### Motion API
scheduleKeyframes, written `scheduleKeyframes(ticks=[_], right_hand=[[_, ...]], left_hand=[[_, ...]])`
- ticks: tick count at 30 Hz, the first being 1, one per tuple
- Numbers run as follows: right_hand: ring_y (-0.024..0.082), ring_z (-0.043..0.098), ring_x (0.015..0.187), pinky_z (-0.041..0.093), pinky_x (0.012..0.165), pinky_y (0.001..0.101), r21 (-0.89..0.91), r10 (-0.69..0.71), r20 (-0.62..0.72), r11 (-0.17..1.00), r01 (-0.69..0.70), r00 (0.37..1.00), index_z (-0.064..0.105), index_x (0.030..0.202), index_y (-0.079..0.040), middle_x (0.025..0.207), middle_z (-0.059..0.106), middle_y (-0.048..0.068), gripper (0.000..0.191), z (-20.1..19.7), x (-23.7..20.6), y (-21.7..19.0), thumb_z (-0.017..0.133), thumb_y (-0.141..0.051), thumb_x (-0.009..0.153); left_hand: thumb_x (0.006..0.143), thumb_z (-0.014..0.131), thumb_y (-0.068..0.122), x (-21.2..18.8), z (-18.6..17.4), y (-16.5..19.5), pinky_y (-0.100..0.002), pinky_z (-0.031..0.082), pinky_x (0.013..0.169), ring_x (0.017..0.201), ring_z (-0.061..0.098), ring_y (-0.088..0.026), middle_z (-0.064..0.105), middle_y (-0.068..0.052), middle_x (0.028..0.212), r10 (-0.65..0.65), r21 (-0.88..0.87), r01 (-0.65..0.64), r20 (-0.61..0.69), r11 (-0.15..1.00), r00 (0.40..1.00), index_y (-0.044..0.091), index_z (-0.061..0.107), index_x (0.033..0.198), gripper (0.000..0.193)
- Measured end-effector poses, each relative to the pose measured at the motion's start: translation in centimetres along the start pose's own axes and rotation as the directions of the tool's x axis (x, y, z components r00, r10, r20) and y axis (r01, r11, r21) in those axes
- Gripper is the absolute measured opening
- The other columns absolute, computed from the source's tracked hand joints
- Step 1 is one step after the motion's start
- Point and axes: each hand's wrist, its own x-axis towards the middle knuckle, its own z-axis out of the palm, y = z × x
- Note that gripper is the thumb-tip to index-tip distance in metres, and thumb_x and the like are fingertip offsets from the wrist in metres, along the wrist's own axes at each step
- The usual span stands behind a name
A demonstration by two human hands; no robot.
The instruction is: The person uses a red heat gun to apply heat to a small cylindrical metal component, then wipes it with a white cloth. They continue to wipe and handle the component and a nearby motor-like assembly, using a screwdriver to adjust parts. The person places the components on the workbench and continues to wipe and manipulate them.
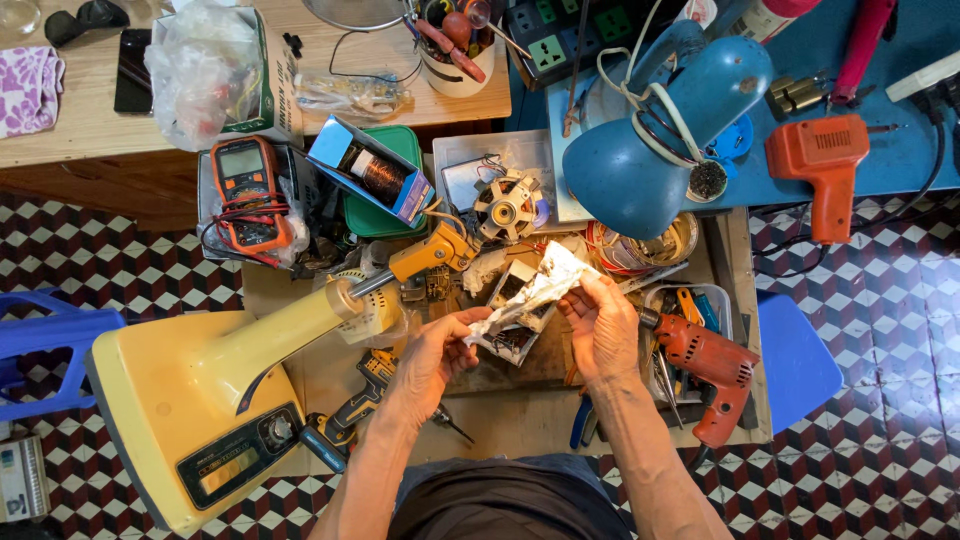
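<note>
Crumpled white strip of paper (pixel 535 290) (glossy, creased), long axis slanting from lower left to upper right, left hand (pixel 432 358) pinching its lower end, right hand (pixel 603 325) pinching the upper, above the cluttered bench (pixel 500 410)

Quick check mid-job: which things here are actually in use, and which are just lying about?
In hand:
- left hand and right hand, both holding the crumpled white wrap
- square metal motor part just under it

Lying about:
- red drill
- blue lamp
- orange multimeter
- yellow fan base
</note>
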Motion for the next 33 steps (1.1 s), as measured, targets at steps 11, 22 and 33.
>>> scheduleKeyframes(ticks=[11,22,33], right_hand=[[0.018,0.063,0.097,0.051,0.095,0.0377,-0.009,0.038,0.057,0.999,-0.038,0.998,0.064,0.104,-0.008,0.101,0.067,0.006,0.011,1.6,-1.2,0.2,0.069,-0.015,0.097],[0.019,0.062,0.113,0.044,0.110,0.0394,-0.022,-0.004,0.205,1.000,0.009,0.979,0.064,0.114,-0.003,0.118,0.068,0.010,0.017,3.3,-3.1,-1.9,0.061,-0.013,0.100],[0.031,0.053,0.134,0.041,0.112,0.0434,-0.630,-0.232,0.768,-0.109,0.769,0.597,0.074,0.103,-0.006,0.131,0.066,0.011,0.017,5.7,-7.1,-2.9,0.072,-0.011,0.087]], left_hand=[[0.090,0.069,0.056,4.6,0.4,-3.3,-0.041,0.050,0.076,0.092,0.063,-0.021,0.064,-0.010,0.106,0.466,0.789,-0.330,0.063,0.518,0.882,0.002,0.079,0.114,0.059],[0.095,0.068,0.030,-0.9,4.7,-1.4,-0.032,0.056,0.077,0.090,0.071,-0.015,0.075,-0.005,0.102,0.625,0.597,-0.455,-0.102,0.661,0.774,0.008,0.079,0.106,0.027],[0.095,0.066,0.038,1.8,4.8,-3.2,-0.025,0.049,0.077,0.084,0.062,-0.009,0.070,-0.002,0.097,0.253,-0.117,-0.243,0.084,0.963,0.964,0.007,0.075,0.112,0.035]])
